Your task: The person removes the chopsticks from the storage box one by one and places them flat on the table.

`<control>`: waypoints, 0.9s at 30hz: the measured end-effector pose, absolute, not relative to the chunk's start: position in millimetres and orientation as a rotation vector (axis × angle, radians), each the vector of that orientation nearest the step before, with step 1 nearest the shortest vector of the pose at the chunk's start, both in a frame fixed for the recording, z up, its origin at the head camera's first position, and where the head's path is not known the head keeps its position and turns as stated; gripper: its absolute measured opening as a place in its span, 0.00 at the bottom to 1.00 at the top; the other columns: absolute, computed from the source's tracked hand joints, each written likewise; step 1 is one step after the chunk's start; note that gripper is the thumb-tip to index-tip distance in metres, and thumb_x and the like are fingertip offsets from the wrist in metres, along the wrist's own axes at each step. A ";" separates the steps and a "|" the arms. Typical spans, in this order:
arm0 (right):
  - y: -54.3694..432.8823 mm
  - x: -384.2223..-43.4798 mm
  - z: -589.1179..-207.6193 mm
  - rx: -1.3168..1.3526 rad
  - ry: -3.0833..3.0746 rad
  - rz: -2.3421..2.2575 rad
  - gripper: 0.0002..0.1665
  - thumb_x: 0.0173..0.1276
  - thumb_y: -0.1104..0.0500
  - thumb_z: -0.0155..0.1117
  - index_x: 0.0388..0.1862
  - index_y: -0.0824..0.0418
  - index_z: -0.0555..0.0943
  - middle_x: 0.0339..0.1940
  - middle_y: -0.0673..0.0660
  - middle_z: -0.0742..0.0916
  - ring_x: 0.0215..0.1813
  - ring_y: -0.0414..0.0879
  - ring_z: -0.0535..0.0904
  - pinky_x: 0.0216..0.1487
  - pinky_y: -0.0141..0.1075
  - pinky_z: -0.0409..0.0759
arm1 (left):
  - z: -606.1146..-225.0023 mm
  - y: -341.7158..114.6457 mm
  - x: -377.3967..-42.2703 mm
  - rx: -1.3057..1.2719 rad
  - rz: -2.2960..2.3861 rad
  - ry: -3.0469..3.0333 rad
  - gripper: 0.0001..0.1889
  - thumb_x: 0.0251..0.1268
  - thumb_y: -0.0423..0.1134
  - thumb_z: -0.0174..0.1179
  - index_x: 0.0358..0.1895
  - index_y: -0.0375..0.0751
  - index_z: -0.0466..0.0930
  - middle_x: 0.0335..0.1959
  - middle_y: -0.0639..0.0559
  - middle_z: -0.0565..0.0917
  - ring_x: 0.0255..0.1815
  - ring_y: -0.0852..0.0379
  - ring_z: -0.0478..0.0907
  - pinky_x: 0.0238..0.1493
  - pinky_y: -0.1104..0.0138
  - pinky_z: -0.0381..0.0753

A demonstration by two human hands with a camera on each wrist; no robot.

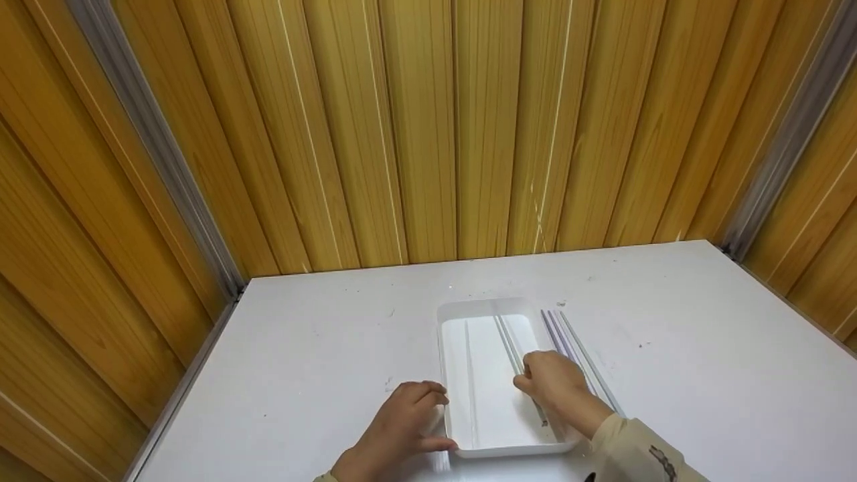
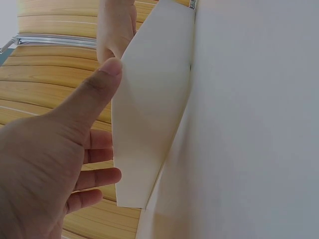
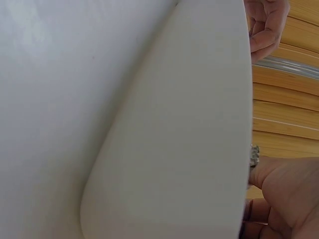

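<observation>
A white rectangular tray lies on the table, its long side pointing away from me. My right hand reaches over its right rim and grips grey chopsticks inside it. One dark, ornamented chopstick end pokes out below that hand; the right wrist view shows a patterned end too. At the tray's near left corner is my left hand, thumb at the rim and fingers along the left wall. In the left wrist view its fingers are extended beside the tray wall.
A thin pale strip runs lengthwise along the tray's left part. Right of the tray, purple chopsticks and grey chopsticks lie on the white table. Wood-patterned panels stand behind and at both sides.
</observation>
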State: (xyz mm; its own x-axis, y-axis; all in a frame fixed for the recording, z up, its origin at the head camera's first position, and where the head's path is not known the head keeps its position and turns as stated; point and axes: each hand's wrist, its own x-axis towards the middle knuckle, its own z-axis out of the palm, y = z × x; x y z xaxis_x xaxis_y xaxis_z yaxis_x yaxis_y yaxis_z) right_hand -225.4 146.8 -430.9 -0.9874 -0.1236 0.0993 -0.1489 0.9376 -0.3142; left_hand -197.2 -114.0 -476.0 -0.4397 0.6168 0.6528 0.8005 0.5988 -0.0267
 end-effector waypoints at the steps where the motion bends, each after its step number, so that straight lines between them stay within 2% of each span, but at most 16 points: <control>1: 147.6 -225.3 -430.7 0.210 -3.020 0.497 0.10 0.56 0.57 0.61 0.18 0.58 0.74 0.16 0.50 0.78 0.22 0.43 0.70 0.21 0.33 0.69 | -475.9 -113.9 -197.3 -1.116 -0.379 -2.199 0.30 0.41 0.64 0.67 0.40 0.42 0.80 0.44 0.53 0.82 0.45 0.60 0.79 0.52 0.70 0.79; 7: 153.2 -223.9 -428.2 0.218 -3.043 0.491 0.09 0.58 0.57 0.61 0.22 0.59 0.76 0.20 0.50 0.78 0.24 0.43 0.71 0.22 0.33 0.71 | -476.9 -114.3 -197.5 -1.109 -0.367 -2.213 0.30 0.41 0.65 0.67 0.40 0.43 0.80 0.45 0.54 0.82 0.45 0.60 0.79 0.52 0.70 0.79; 14: 158.7 -223.4 -425.9 0.199 -3.035 0.526 0.10 0.57 0.59 0.60 0.18 0.59 0.73 0.15 0.50 0.75 0.21 0.42 0.69 0.20 0.30 0.67 | -478.0 -114.5 -197.1 -1.110 -0.390 -2.198 0.30 0.37 0.63 0.69 0.39 0.43 0.80 0.44 0.54 0.82 0.45 0.60 0.78 0.51 0.69 0.79; 27: 174.3 -222.8 -421.5 0.205 -3.038 0.495 0.10 0.59 0.57 0.61 0.22 0.61 0.76 0.17 0.51 0.78 0.21 0.43 0.71 0.20 0.31 0.70 | -476.8 -114.8 -196.1 -1.100 -0.370 -2.205 0.31 0.37 0.64 0.69 0.40 0.43 0.80 0.45 0.54 0.82 0.46 0.60 0.79 0.53 0.70 0.79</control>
